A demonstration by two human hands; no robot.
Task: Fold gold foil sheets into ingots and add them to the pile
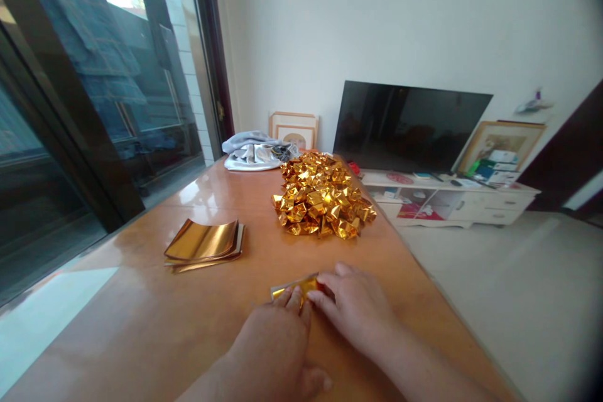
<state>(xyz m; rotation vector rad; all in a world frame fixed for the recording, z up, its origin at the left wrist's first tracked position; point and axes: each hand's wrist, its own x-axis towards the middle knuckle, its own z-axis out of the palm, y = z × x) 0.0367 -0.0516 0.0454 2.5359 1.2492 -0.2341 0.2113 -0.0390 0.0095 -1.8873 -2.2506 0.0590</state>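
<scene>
A small piece of gold foil paper lies flat on the wooden counter, near its front edge. Its long axis runs roughly left to right, tilted a little so the right end sits farther from the person. No writing shows on it.

The left hand rests palm down just behind the paper, its fingertips pressing on the near edge. The right hand comes in from the right, its fingers lying over the paper's right end; whether they pinch it or only press it down cannot be told. The paper lies under and just ahead of both sets of fingertips.

To the left and farther back lies a stack of gold foil sheets, curling upward. Beyond the hands, mid-counter, is a heap of folded gold paper pieces. Behind it lies a grey cloth. A dark television stands on a low white cabinet to the right.
</scene>
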